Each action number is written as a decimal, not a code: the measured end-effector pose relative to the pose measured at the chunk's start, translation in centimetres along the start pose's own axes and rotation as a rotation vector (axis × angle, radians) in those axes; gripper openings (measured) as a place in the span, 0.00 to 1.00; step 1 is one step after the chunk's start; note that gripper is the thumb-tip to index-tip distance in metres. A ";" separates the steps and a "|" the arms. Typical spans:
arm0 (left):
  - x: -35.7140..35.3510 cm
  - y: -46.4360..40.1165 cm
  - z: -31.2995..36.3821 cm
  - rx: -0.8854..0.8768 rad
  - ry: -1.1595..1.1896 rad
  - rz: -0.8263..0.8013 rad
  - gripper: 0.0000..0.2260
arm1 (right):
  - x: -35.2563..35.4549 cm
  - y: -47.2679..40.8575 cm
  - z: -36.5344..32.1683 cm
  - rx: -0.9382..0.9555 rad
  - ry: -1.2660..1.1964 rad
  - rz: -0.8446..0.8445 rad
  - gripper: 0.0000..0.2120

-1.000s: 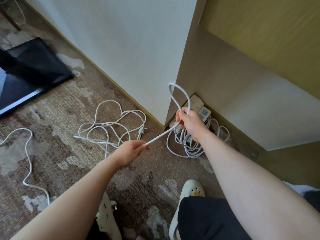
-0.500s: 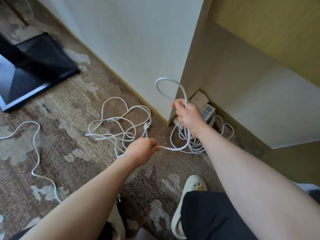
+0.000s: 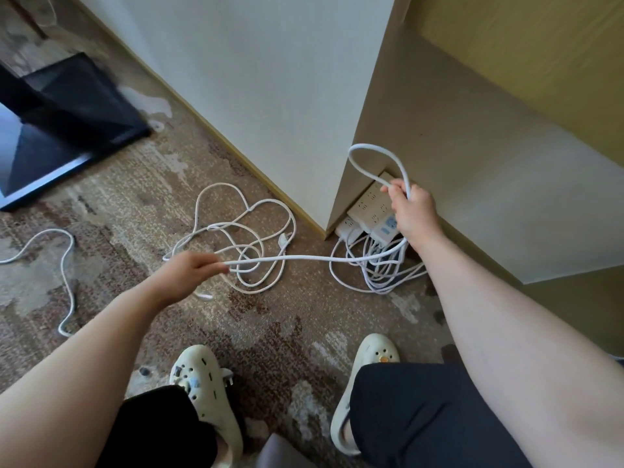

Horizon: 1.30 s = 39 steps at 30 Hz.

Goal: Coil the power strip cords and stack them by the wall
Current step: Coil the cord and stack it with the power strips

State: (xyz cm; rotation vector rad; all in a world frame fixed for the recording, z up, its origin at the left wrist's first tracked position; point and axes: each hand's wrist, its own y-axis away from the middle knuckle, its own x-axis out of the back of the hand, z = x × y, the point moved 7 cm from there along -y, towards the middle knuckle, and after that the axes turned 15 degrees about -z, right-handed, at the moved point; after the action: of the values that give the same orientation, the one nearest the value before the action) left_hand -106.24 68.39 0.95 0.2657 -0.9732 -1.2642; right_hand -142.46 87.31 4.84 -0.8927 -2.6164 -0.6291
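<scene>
Head | right hand grips cord loop | left hand pinches cord

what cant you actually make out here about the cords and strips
All from the head view:
- Stacked power strips: partly hidden by the right hand and wall corner; count unclear.
- Held cord: its far end is lost in the coiled cords.
- Loose tangle: crossings hide which strand the left hand feeds.
- Floor cord: cut off by the left edge.
</scene>
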 end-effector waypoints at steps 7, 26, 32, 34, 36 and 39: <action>-3.5 -1.3 9.1 -0.157 -0.206 -0.023 0.08 | -7.2 0.5 -2.9 0.075 0.230 -0.305 0.12; -4.3 -4.5 15.6 -0.307 0.021 0.188 0.09 | -10.2 1.7 -1.6 -0.010 0.143 -0.441 0.12; -1.3 -3.7 10.2 -0.200 0.006 0.105 0.09 | -7.2 0.0 -0.1 -0.049 0.302 -0.305 0.14; 0.4 -3.2 8.5 -0.160 0.022 0.145 0.08 | -6.5 0.0 0.2 -0.077 0.343 -0.285 0.15; 1.8 -2.7 7.7 -0.111 0.026 0.231 0.09 | -7.2 0.3 0.0 -0.083 0.345 -0.334 0.16; 3.2 -2.3 8.0 -0.080 0.125 0.369 0.10 | -9.7 1.9 -1.4 -0.040 0.230 -0.519 0.23</action>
State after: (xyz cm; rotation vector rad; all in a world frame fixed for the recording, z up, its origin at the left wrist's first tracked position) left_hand -113.74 67.46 5.68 0.0947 -0.8176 -0.9348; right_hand -133.67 83.08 2.63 -0.1217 -2.6265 -0.8527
